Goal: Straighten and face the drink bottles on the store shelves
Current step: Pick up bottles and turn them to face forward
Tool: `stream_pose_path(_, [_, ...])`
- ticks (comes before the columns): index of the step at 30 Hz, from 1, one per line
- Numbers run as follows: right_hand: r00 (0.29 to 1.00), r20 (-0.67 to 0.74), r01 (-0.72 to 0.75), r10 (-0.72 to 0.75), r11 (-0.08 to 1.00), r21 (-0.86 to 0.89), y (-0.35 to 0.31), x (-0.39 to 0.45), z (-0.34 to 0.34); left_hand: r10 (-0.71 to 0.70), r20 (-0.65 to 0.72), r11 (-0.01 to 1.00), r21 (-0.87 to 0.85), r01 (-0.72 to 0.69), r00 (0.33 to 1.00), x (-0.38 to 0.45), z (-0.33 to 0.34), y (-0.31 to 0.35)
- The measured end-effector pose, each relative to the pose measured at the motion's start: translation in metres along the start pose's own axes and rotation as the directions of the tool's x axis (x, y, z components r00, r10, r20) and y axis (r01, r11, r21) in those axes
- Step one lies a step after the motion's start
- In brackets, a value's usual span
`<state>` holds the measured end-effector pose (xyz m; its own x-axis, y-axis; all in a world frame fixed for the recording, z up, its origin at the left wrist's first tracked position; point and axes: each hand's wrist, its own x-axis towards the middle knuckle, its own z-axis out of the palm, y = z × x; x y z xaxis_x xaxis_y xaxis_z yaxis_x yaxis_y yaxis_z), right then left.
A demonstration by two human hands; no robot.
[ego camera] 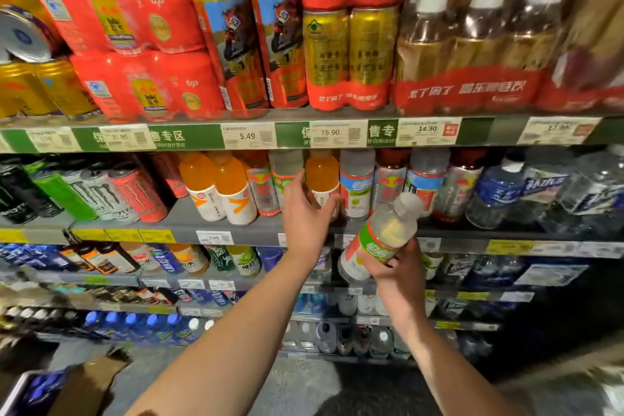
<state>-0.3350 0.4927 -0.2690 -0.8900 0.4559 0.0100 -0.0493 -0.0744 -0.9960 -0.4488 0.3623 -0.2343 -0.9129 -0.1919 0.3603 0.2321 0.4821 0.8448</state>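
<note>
Store shelving fills the view; second shelf [189, 213] holds a row of drink bottles and cans. Left hand [305, 209] reaches in, fingers curled around an orange-juice bottle [321, 179], seemingly gripping it though the contact is partly hidden. Right hand [398, 272] is clamped on a pale green-labelled bottle [381, 236], tilted, held just in front of the shelf edge, right of the other hand.

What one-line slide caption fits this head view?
Right hand holds a tilted pale green-labelled bottle off the shelf while left hand reaches among second-shelf bottles beside an orange drink bottle.
</note>
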Motion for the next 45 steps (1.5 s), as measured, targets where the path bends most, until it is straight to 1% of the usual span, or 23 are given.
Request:
stream_pose_path(2, [1.000, -0.005, -0.025, 0.025, 1.000, 0.006, 0.002, 0.002, -0.004, -0.004, 0.005, 0.999, 0.033, 0.003, 1.000, 0.007, 0.005, 0.008])
stream_pose_path(8, [0.997, -0.030, -0.076, 0.075, 0.996, -0.046, 0.013, 0.005, -0.012, -0.043, -0.087, 0.996, 0.079, 0.050, 0.995, 0.011, 0.013, 0.014])
stream_pose_path(13, [0.996, -0.031, -0.089, 0.088, 0.996, -0.032, 0.016, 0.007, -0.016, 0.047, -0.145, 0.992, 0.123, -0.029, 0.988, 0.005, 0.016, 0.015])
stream_pose_path(19, [0.998, -0.015, -0.065, 0.065, 0.998, 0.003, 0.010, 0.008, -0.016, -0.030, -0.090, 0.998, 0.059, 0.036, 0.995, 0.004, 0.016, 0.019])
stream_pose_path(21, [0.999, -0.018, -0.050, 0.051, 0.998, 0.025, 0.007, 0.007, -0.013, -0.016, -0.064, 0.998, 0.059, 0.020, 0.998, 0.001, 0.011, 0.017])
stream_pose_path(23, [1.000, -0.010, -0.030, 0.030, 0.999, 0.035, 0.003, 0.007, -0.010, 0.034, -0.046, 0.998, 0.056, -0.031, 0.998, -0.007, 0.005, 0.011])
stream_pose_path(25, [1.000, 0.006, 0.000, 0.000, 1.000, 0.019, -0.002, 0.007, -0.005, 0.047, -0.033, 0.999, 0.012, -0.047, 0.998, -0.014, -0.004, 0.002])
stream_pose_path(29, [0.998, 0.010, 0.056, -0.056, 0.998, -0.003, -0.014, 0.010, 0.011, -0.083, 0.018, 0.988, -0.128, 0.084, 0.996, -0.021, -0.025, -0.007])
stream_pose_path(32, [0.994, -0.023, 0.107, -0.108, 0.994, -0.019, -0.024, 0.012, 0.028, -0.181, -0.021, 0.943, -0.289, 0.167, 0.983, -0.024, -0.043, -0.012])
stream_pose_path(35, [0.987, -0.057, 0.143, -0.148, 0.987, -0.077, -0.029, 0.019, 0.044, -0.227, -0.059, 0.893, -0.411, 0.183, 0.972, -0.025, -0.063, -0.021])
stream_pose_path(39, [0.985, -0.057, 0.156, -0.164, 0.979, -0.128, -0.030, 0.028, 0.068, -0.236, -0.058, 0.865, -0.467, 0.183, 0.970, -0.018, -0.091, -0.034])
stream_pose_path(45, [0.956, -0.036, 0.267, -0.290, 0.917, -0.297, -0.031, 0.036, 0.110, -0.284, -0.042, 0.830, -0.511, 0.224, 0.958, -0.002, -0.127, -0.054])
